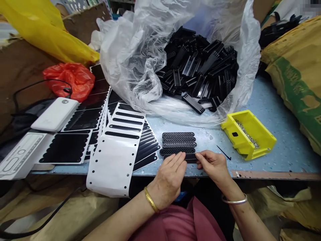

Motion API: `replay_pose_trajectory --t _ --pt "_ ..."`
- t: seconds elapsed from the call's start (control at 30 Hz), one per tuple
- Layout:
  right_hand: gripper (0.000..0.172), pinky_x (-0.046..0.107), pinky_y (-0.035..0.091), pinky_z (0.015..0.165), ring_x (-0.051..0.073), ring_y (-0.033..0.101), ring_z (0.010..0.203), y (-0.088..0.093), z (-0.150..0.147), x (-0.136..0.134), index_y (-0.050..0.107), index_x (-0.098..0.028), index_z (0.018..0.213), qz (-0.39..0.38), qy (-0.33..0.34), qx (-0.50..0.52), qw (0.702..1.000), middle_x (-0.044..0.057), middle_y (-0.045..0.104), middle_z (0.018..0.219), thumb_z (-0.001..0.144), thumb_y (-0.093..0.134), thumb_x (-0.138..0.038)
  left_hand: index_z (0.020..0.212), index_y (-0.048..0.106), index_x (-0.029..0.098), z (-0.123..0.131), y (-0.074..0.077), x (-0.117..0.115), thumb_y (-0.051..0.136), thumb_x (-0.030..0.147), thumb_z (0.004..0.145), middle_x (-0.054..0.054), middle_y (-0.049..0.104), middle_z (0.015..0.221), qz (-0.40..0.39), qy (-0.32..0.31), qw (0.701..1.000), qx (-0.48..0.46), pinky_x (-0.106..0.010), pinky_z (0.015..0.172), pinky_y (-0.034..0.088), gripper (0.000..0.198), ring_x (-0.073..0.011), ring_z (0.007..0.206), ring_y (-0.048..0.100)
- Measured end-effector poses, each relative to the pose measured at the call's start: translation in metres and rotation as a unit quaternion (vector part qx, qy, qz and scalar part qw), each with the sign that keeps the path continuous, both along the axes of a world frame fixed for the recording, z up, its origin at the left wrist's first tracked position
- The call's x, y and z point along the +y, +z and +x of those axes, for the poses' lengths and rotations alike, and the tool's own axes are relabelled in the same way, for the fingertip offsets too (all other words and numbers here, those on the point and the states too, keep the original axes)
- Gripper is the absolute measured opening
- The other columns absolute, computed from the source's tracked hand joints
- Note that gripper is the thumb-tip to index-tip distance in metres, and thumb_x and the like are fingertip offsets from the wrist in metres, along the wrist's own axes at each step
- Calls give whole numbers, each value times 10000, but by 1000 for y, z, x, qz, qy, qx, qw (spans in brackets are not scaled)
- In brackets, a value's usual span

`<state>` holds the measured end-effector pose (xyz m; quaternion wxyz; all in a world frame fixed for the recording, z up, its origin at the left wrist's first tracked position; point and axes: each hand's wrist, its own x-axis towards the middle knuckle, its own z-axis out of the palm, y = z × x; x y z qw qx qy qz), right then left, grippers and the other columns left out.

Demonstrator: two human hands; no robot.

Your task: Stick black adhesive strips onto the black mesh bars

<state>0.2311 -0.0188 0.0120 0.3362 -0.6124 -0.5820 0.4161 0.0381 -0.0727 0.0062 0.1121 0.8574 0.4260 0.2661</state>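
My left hand lies with its fingers stretched flat over the nearest black strip piece at the front edge of the table. My right hand pinches the right end of that same piece between thumb and fingers. Just beyond it lies a short row of black mesh-patterned strips, side by side. A white backing sheet with black adhesive strips hangs over the table edge to the left of my hands.
A big clear plastic bag full of black plastic parts fills the table's middle. A yellow bin with small metal pieces stands at right. More sticker sheets, a white power bank, red bag and woven sack surround.
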Motion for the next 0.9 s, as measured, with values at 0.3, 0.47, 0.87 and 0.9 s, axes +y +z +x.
replay_pose_trajectory --t 0.3,0.47,0.87,0.9 --pt "344 259 463 388 182 611 389 4 -3 -2 677 -180 617 -2 -18 -2 1000 33 624 461 734 682 -503 1339 475 94 -52 8 -11 361 -61 794 -148 605 1328 36 -24 999 -21 -432 1079 444 578 -225 1317 495" --pt "350 246 455 369 180 616 390 3 -2 -6 676 -168 633 -20 -1 7 1000 38 629 476 752 668 -497 1113 597 151 -64 10 -11 554 60 849 -83 732 896 63 145 985 -71 -316 712 559 283 -186 776 694" --pt "209 262 498 479 161 630 509 12 -3 -23 689 -86 1032 321 72 -204 922 80 706 683 906 577 -210 1030 630 125 -53 -5 2 610 124 840 -49 666 753 -15 117 984 -136 -275 611 523 191 -152 635 620" --pt "229 274 524 541 177 665 595 15 -7 -29 662 -85 1100 347 103 -214 907 105 728 773 914 553 -161 1032 633 126 -53 -5 1 611 123 839 -49 668 756 -20 119 982 -143 -269 611 523 195 -148 635 622"
